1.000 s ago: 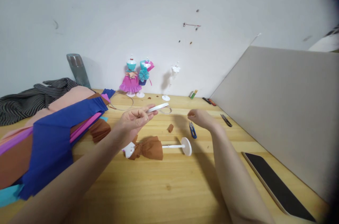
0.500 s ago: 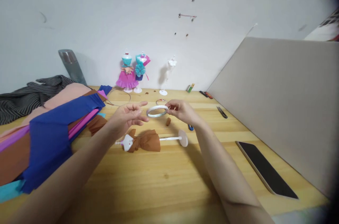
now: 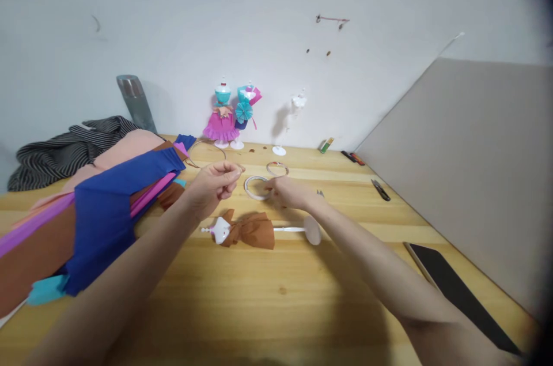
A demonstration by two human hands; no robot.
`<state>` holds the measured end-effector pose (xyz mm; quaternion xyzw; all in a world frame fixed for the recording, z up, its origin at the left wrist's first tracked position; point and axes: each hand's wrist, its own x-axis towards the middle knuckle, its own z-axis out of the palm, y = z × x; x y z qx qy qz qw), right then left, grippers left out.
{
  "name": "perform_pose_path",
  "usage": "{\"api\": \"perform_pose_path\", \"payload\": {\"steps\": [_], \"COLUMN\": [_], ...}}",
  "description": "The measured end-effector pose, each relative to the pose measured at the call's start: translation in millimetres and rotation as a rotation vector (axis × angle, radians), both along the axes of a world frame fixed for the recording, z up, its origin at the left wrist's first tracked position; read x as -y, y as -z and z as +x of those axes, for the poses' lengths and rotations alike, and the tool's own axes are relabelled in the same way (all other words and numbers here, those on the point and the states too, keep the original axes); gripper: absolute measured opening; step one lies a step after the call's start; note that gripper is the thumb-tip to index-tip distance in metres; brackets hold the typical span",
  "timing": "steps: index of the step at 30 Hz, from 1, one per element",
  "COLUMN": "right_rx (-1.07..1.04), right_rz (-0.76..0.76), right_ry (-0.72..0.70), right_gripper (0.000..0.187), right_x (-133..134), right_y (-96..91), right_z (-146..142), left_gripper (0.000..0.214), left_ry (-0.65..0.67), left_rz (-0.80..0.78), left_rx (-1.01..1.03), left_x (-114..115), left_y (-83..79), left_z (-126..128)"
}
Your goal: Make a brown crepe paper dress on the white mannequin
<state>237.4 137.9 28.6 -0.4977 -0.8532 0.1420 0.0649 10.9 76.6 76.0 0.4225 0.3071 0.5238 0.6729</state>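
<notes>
A white roll of tape [image 3: 246,188] lies flat on the wooden table, just left of my right hand [image 3: 288,192]. That hand is lowered to the table with its fingers closed, its fingertips by the roll's right rim; whatever they pinch is hidden. My left hand [image 3: 216,184] hovers left of the roll, thumb and fingers pinched together on something too small to make out. Nearer to me, a small white dress form [image 3: 221,231] lies on its side. It wears a brown fabric dress [image 3: 254,230], and its round base [image 3: 313,230] points right.
Folded coloured fabrics [image 3: 103,210] are piled at left, beside a bottle [image 3: 136,102]. Two dressed forms [image 3: 222,121] and a bare form [image 3: 298,102] stand by the wall. A bracelet-like ring [image 3: 277,168], snips [image 3: 381,189] and a phone [image 3: 462,297] lie about.
The tape roll has gone from my right hand down onto the table. My right hand has lowered over the spot of a small brown scrap. My left fingers have closed from spread to pinched.
</notes>
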Motion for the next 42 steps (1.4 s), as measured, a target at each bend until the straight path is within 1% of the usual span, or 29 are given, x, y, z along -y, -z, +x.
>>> {"api": "perform_pose_path", "payload": {"steps": [3, 5, 6, 7, 9, 10, 11, 13, 16, 18, 24, 28, 32, 37, 42], "right_rx": [-0.07, -0.159, -0.211, -0.298, -0.745, -0.888, -0.979, -1.069, -1.102, -1.117, -1.139, -1.154, -1.187, -1.303, -1.272], "right_rz": [-0.027, -0.035, -0.049, -0.075, -0.228, -0.268, -0.283, -0.288, -0.277, -0.262, -0.267, -0.302, -0.353, -0.429, -0.437], "right_ry": [-0.006, -0.004, -0.008, -0.014, -0.023, -0.023, -0.012, 0.039, 0.12, 0.149, 0.178, 0.211, 0.196, 0.183, 0.197], "right_gripper": [0.025, 0.018, 0.017, 0.02, 0.022, 0.021, 0.019, 0.018, 0.019, 0.019, 0.019, 0.02, 0.02, 0.025, 0.024], "right_x": [1, 10, 17, 26, 44, 52, 59, 67, 69, 69, 69, 71, 73, 74, 79], "right_y": [-9.9, -21.5, -28.4, -35.4, -48.6, -54.1, -58.5, -63.5, -63.6, -61.9, -59.9, -59.7, -57.2, -50.7, -48.8], "right_z": [-4, -10, -15, -20, -31, -36, -41, -48, -52, -54, -55, -55, -53, -48, -47], "left_gripper": [0.023, 0.023, 0.023, 0.023, 0.021, 0.02, 0.019, 0.016, 0.011, 0.01, 0.007, 0.004, 0.004, 0.005, 0.004], "left_ry": [0.015, 0.018, 0.019, 0.02, 0.016, 0.012, 0.008, -0.002, -0.027, -0.041, -0.053, -0.074, -0.082, -0.055, -0.016], "left_rz": [0.02, 0.034, 0.036, 0.036, 0.033, 0.033, 0.035, 0.047, 0.088, 0.113, 0.162, 0.231, 0.276, 0.336, 0.401], "left_rx": [0.019, 0.035, 0.036, 0.031, 0.013, 0.003, -0.004, -0.013, -0.029, -0.042, -0.087, -0.14, -0.181, -0.175, -0.199], "left_x": [2, 3, 3, 3, 4, 4, 4, 3, 3, 3, 5, 6, 8, 6, 4], "left_y": [1.3, 3.0, 4.2, 5.5, 8.7, 10.4, 12.1, 15.3, 18.5, 19.5, 20.2, 19.1, 16.9, 19.2, 22.0], "left_z": [2, 4, 5, 6, 7, 8, 9, 10, 11, 12, 14, 14, 15, 13, 12]}}
